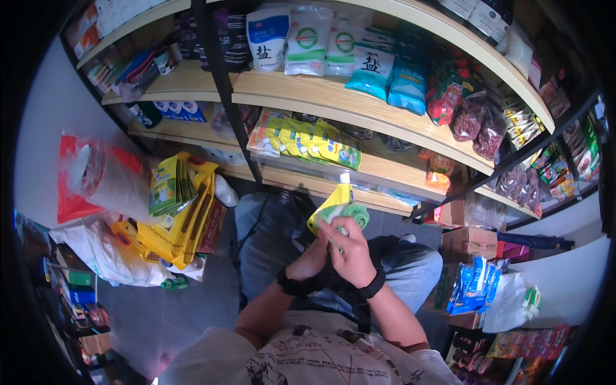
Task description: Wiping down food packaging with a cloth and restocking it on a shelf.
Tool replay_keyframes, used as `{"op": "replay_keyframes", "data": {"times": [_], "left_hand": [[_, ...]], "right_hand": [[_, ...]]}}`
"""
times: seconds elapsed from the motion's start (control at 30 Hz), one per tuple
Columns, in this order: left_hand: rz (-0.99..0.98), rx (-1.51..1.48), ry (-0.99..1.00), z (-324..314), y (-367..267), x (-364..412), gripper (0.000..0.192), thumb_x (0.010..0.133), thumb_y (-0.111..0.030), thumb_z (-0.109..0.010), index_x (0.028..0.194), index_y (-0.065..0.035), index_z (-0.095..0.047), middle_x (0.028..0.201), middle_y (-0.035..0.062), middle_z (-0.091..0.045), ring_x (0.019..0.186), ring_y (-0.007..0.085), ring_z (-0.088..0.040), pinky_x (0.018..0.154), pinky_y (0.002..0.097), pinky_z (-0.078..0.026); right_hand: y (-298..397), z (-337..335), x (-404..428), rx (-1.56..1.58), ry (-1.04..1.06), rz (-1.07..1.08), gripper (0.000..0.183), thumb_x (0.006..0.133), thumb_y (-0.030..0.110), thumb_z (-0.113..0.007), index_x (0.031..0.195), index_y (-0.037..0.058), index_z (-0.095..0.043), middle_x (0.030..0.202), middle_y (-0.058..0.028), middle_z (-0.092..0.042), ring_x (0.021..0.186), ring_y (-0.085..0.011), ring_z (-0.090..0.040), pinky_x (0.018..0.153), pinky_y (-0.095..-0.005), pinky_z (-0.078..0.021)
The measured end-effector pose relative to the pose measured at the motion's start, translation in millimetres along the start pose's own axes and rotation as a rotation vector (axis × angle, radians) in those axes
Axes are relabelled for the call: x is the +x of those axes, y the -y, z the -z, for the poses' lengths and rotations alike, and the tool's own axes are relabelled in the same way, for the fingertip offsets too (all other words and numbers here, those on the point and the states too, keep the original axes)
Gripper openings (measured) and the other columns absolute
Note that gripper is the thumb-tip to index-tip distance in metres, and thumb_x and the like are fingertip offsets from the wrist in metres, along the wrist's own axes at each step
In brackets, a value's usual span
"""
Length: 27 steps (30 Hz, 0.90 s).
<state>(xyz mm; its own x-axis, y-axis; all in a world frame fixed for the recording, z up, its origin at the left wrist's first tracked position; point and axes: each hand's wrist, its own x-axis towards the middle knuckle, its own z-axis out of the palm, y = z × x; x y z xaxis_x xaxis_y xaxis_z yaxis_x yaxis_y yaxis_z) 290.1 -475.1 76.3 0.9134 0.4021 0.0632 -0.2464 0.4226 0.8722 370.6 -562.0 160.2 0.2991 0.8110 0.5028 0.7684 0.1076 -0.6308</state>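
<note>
A yellow spouted pouch (334,196) with a white cap is held up in front of my lap, its spout towards the shelves. My left hand (310,257) grips its lower end. My right hand (352,251) clutches a crumpled green cloth (355,214) against the pouch's face, covering much of it. Both hands are close together, with wristbands on both wrists. Beyond them, similar yellow pouches (315,142) lie overlapped in a row on a lower wooden shelf (380,161). The left fingers are partly hidden behind the pouch and the right hand.
Salt bags (308,45) stand on the shelf above. On my left are stacked paper cups (113,178), green packets (171,185), yellow packs (180,231) and a white plastic bag (113,255). Cardboard boxes (468,243) and blue packets (477,286) sit on my right.
</note>
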Motion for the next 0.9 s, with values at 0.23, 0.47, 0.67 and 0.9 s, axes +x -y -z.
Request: {"op": "replay_keyframes", "data": {"times": [0.23,0.47,0.67,0.9], "left_hand": [[-0.011,-0.15,0.019,-7,-21,-10,0.053,0.1,-0.043,-0.034,0.134,-0.0023,-0.039,0.123,0.0088,-0.054,0.115,0.0173,-0.05,0.098,0.0331,-0.04],[0.059,-0.427,-0.062,-15,-35,-8,0.055,0.098,-0.042,-0.035,0.139,-0.0051,-0.034,0.135,0.0106,-0.048,0.124,0.0248,-0.045,0.107,0.039,-0.03],[0.023,-0.537,0.03,-7,-39,2,0.052,0.099,-0.038,-0.034,0.141,-0.0072,-0.032,0.14,0.0113,-0.042,0.13,0.0277,-0.039,0.11,0.0444,-0.025],[0.149,-0.447,0.282,-6,-41,3,0.055,0.099,-0.038,-0.036,0.142,-0.0045,-0.029,0.143,0.0124,-0.039,0.132,0.0281,-0.037,0.11,0.044,-0.024]], "right_hand": [[15,0,-18,0.025,-0.029,0.04,0.039,0.07,-0.008,-0.055,0.105,0.0029,-0.066,0.094,-0.011,-0.055,0.082,-0.0302,-0.057,0.074,-0.033,-0.0466],[4,17,-42,-0.187,0.051,0.118,0.036,0.069,-0.003,-0.059,0.102,0.0077,-0.068,0.091,-0.0072,-0.056,0.075,-0.0248,-0.056,0.068,-0.0326,-0.046],[-48,32,-62,0.015,-0.05,-0.111,0.041,0.072,-0.01,-0.057,0.109,0.0047,-0.066,0.091,-0.0123,-0.055,0.08,-0.0267,-0.057,0.072,-0.0316,-0.0462],[-51,77,5,0.154,-0.295,-0.21,0.041,0.078,-0.007,-0.055,0.117,0.0051,-0.063,0.097,-0.0133,-0.055,0.085,-0.0238,-0.056,0.076,-0.0269,-0.0447]]}}
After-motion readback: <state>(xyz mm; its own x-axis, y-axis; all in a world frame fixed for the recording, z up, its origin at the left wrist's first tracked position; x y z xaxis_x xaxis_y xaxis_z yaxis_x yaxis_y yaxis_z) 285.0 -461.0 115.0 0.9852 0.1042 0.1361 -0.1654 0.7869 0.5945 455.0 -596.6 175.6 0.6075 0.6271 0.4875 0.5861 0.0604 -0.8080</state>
